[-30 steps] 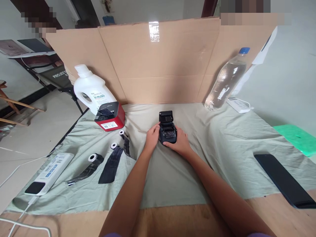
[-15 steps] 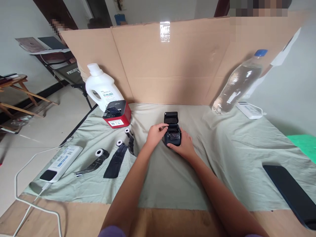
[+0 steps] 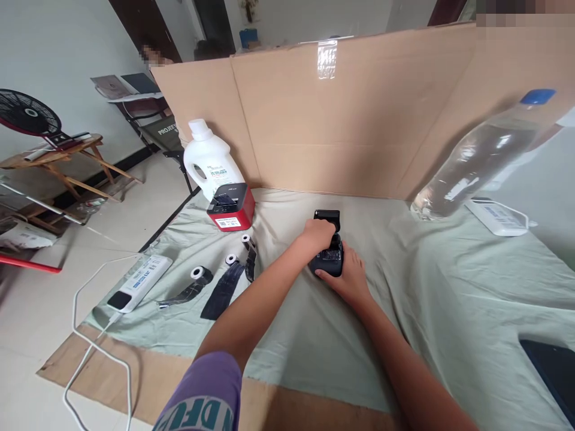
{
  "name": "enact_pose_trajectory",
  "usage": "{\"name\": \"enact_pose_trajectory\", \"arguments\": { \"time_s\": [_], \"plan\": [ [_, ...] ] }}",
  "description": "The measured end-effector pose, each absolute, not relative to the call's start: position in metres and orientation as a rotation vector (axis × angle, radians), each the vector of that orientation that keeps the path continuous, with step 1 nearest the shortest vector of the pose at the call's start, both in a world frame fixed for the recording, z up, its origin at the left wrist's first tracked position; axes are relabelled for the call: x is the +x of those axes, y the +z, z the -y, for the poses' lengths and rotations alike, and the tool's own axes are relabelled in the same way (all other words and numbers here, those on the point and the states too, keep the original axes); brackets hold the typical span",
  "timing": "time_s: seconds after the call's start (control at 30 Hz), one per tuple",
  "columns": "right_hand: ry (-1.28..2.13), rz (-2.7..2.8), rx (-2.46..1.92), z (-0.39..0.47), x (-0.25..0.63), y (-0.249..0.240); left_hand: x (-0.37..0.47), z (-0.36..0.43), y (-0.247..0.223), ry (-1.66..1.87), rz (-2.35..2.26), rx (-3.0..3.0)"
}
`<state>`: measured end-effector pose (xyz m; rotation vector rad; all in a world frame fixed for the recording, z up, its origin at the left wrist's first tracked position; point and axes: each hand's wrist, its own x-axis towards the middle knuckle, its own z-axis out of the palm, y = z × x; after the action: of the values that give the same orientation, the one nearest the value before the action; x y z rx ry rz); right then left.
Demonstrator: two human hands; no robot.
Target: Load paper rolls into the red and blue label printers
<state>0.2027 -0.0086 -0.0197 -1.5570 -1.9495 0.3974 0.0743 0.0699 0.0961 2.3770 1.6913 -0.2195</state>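
Note:
A small black portable printer (image 3: 329,267) stands on the cloth in front of me with its lid (image 3: 327,215) flipped up. My right hand (image 3: 351,276) grips it from the right, thumb along the front edge and fingers around the far side. Over the printer's upper left part, by the raised lid, is my left hand (image 3: 320,234); its fingers are curled, and whatever they pinch is hidden beneath the knuckles. To the left lie several small rolls with black strips trailing out, among them a roll (image 3: 197,273) nearest the power bank.
A red and black box-shaped device (image 3: 238,209) stands before a white detergent bottle (image 3: 213,158). A cardboard panel (image 3: 341,120) closes off the back. At right are a water bottle (image 3: 471,161), a white device (image 3: 498,216) and a phone (image 3: 550,371). A white power bank (image 3: 140,282) trails a cable.
My left hand has moved up and over the printer's open top towards the lid, its fingers now curled. My right hand keeps its hold. The view has swung left.

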Motion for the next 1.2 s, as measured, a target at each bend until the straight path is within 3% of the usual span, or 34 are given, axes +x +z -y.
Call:
{"name": "enact_pose_trajectory", "arguments": {
  "time_s": [0.27, 0.47, 0.7, 0.9, 1.07, 1.2],
  "plan": [
    [0.444, 1.95, -1.565, 0.009, 0.202, -0.014, -0.009, -0.015, 0.106, 0.493, -2.068, 2.109],
    [0.474, 1.939, -1.558, 0.009, 0.201, -0.012, -0.101, -0.004, 0.114, 0.215, -2.171, 2.201],
    [0.476, 1.943, -1.578, 0.009, 0.201, -0.012, -0.111, -0.026, 0.097, -0.112, -2.019, 2.305],
    [0.482, 1.935, -1.564, 0.01, 0.201, -0.009, -0.143, -0.004, 0.091, 0.305, -2.1, 2.186],
    [0.505, 1.926, -1.56, 0.01, 0.201, -0.008, -0.163, 0.008, 0.068, 0.318, -2.058, 1.993],
    [0.511, 1.918, -1.569, 0.011, 0.2, -0.008, -0.149, 0.011, 0.064, 0.609, -1.959, 1.938]
  ]
}}
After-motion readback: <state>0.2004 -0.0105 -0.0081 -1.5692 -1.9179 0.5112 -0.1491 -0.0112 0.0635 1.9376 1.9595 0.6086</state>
